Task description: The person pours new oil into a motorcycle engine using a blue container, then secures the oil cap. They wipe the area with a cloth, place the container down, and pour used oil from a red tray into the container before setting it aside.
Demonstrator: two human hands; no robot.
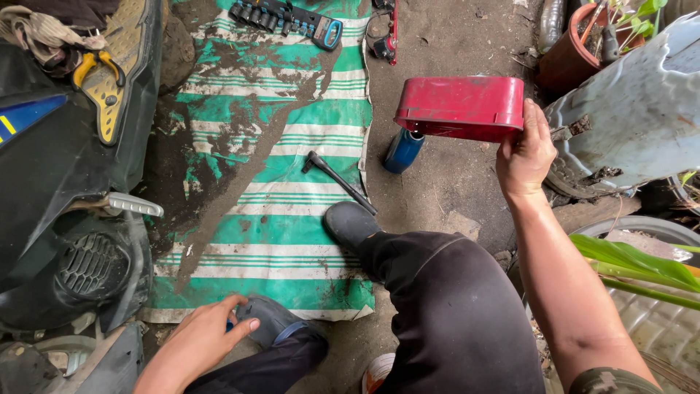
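Red metal case (461, 107) hangs at ten o'clock from the right hand (525, 155), which grips its end; left hand (206, 337), fingers loosely spread, seems to rest on a dark shoe (271, 319).

A striped mat (277, 219) lies on the ground at centre frame, with a socket rail (286, 18) at its upper edge and a wrench (339, 181) near its right edge. A scooter (65, 182) fills the left. At upper right, the right hand (526, 155) holds a metal box (461, 108) above what may be a can (403, 150). The left hand (204, 337) rests by a shoe (271, 319) at the bottom.
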